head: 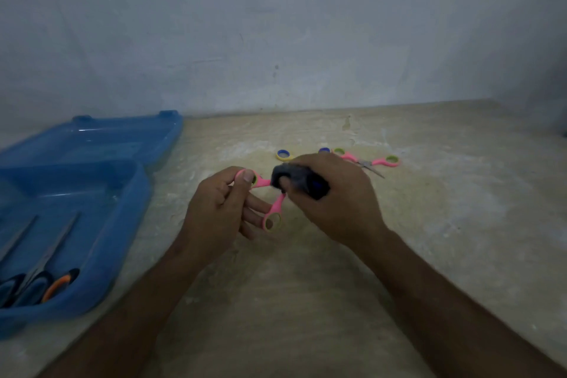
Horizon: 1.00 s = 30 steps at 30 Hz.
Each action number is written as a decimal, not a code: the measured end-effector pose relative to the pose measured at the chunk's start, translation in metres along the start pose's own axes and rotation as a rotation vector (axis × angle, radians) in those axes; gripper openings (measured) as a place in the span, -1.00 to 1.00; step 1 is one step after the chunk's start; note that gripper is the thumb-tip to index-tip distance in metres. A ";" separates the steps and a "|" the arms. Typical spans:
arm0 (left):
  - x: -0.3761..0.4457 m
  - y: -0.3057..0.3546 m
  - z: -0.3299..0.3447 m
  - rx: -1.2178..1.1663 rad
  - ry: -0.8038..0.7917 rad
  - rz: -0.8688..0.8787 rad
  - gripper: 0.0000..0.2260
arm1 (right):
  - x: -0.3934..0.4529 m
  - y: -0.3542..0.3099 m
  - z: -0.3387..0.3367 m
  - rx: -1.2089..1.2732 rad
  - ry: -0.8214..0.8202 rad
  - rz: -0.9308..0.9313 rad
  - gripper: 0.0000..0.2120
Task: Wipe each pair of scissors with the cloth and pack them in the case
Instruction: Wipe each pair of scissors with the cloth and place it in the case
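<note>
My left hand (221,209) pinches one handle ring of a small pink scissors (274,211) with yellow-green ring liners, held above the table. My right hand (331,196) grips a dark cloth (299,181) wrapped over the scissors' blades, which are hidden under it. The open blue plastic case (92,224) lies at the left with several larger scissors (46,279) in it, dark blue and orange handled. Behind my hands a second pink scissors (372,162) lies open on the table, and a scissors with yellow and blue rings (284,155) is partly hidden by my right hand.
The table (306,301) is a worn beige surface with pale dusty patches. A grey wall (276,40) rises directly behind it. The case's raised lid (101,138) leans back at the far left.
</note>
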<state>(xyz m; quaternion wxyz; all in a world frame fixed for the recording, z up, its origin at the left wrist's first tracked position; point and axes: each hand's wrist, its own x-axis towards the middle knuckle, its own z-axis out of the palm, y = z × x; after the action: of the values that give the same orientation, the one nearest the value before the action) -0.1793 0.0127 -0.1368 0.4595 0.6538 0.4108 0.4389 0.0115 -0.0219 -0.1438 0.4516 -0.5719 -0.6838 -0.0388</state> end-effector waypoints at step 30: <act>0.007 -0.003 -0.009 -0.233 0.174 -0.060 -0.75 | 0.006 0.020 -0.010 -0.013 0.157 0.160 -0.83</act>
<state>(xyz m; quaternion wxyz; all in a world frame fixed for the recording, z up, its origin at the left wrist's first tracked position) -0.1863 0.0223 -0.1360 0.5079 0.5429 0.4148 0.5247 0.0338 -0.0167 -0.1428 0.5019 -0.6225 -0.5982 -0.0517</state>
